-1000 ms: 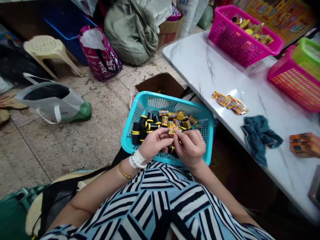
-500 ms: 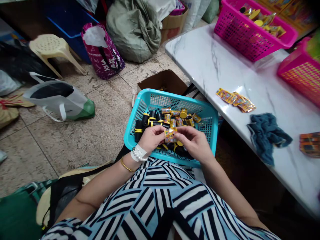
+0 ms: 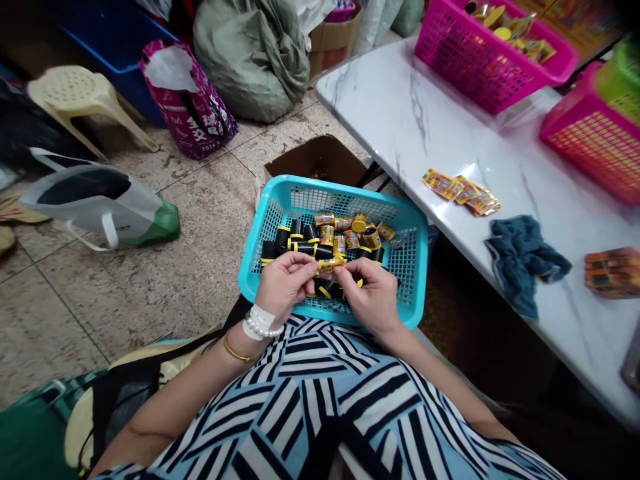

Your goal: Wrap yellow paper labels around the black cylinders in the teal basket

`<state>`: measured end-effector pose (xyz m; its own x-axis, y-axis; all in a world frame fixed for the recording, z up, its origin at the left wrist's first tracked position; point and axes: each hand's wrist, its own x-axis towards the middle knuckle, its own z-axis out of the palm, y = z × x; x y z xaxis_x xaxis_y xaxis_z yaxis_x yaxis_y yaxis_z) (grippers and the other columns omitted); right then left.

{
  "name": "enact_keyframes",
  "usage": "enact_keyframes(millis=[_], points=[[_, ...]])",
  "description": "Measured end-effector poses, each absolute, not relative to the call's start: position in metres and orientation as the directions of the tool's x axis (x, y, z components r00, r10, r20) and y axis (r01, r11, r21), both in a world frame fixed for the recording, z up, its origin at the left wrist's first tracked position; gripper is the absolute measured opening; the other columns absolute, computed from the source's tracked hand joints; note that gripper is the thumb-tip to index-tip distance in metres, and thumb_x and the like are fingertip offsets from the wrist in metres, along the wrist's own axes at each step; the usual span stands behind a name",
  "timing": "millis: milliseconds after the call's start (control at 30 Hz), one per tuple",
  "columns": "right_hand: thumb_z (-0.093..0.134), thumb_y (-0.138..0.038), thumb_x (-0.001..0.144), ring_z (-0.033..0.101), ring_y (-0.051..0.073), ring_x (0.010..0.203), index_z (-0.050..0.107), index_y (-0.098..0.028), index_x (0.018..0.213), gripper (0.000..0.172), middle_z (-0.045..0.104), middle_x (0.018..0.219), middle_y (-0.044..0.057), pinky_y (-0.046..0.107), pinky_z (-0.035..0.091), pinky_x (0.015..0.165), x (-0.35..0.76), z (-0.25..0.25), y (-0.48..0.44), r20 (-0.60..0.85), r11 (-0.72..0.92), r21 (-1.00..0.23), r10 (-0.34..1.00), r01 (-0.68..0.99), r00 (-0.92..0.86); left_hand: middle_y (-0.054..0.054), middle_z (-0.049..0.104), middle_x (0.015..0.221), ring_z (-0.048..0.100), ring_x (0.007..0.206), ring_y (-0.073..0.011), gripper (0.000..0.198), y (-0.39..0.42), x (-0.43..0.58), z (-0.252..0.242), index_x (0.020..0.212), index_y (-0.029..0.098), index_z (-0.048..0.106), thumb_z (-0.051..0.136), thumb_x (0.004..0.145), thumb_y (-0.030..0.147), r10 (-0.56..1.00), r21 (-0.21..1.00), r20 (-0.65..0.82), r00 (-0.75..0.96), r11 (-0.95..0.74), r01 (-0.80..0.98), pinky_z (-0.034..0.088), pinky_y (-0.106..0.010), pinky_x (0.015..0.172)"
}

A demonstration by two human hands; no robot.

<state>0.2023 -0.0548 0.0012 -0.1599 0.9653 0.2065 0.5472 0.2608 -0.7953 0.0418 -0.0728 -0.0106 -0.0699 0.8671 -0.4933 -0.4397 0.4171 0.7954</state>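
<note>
Turquoise plastic mesh basket [image 3: 253,257] rests on the seated person's lap, at 12 o'clock from the striped dress. Left hand [image 3: 285,283] and right hand [image 3: 373,297] meet over its near edge, the fingertips of each pinched on one orange-yellow printed wrapper [image 3: 330,268].

Progress, judged from the basket: bare black cylinders with yellow bands [image 3: 295,241] lie at 10 o'clock and wrapped cylinders [image 3: 350,235] at 1 o'clock, so the batch looks partly done. A fan of loose printed labels [image 3: 463,192] lies on the white marble-pattern worktop [image 3: 425,120] at 2 o'clock, beside a crumpled blue-green cloth [image 3: 523,257].

Writing: wrapper print is too small to read. The magenta shopping bag [image 3: 195,107] at 11 o'clock carries white lettering, not surely legible.
</note>
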Motion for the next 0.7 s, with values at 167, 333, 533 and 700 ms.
enact_keyframes(millis=[167,333,533,700], points=[[0.064,-0.026,0.087,0.052,0.011,0.057,0.063,-0.019,0.067,0.021,0.06,0.063,-0.002,0.025,0.042,0.058,0.196,-0.001,-0.056,0.214,0.241,-0.812,0.97,0.532,-0.113,0.0,0.066,0.062,0.057,0.042,-0.0097,0.04,-0.074,0.041,-0.008,0.079,0.015,0.062,0.084,0.062,0.043,0.851,0.748,-0.521,-0.064,0.419,-0.514,0.026,-0.015,0.029],[0.063,-0.028,0.088,0.055,0.012,0.059,0.067,-0.019,0.072,0.019,0.064,0.066,0.0,0.025,0.044,0.059,0.199,-0.002,-0.055,0.176,0.223,-0.843,0.974,0.489,-0.141,0.0,0.061,0.054,0.047,0.042,-0.005,0.033,-0.075,0.041,-0.011,0.076,0.012,0.067,0.086,0.062,0.036,0.865,0.767,-0.501,-0.01,0.439,-0.469,0.03,-0.015,0.036],[0.06,-0.034,0.092,0.061,0.013,0.062,0.07,-0.019,0.073,0.026,0.068,0.069,0.001,0.025,0.047,0.061,0.22,0.005,-0.042,0.033,0.208,-0.888,0.918,0.41,-0.394,0.001,0.061,0.056,0.044,0.044,-0.0046,0.028,-0.077,0.043,-0.01,0.083,0.015,0.076,0.085,0.064,0.033,0.876,0.816,-0.481,0.042,0.464,-0.345,0.025,-0.016,0.039],[0.06,-0.04,0.091,0.065,0.017,0.067,0.074,-0.02,0.08,0.026,0.072,0.074,0.003,0.03,0.05,0.064,0.263,0.018,-0.01,0.136,0.261,-0.766,0.959,0.587,-0.249,0.001,0.056,0.048,0.035,0.038,-0.0027,0.02,-0.072,0.038,-0.014,0.068,0.014,0.071,0.082,0.066,0.031,0.842,0.777,-0.531,0.091,0.527,-0.344,0.017,-0.017,0.037]])
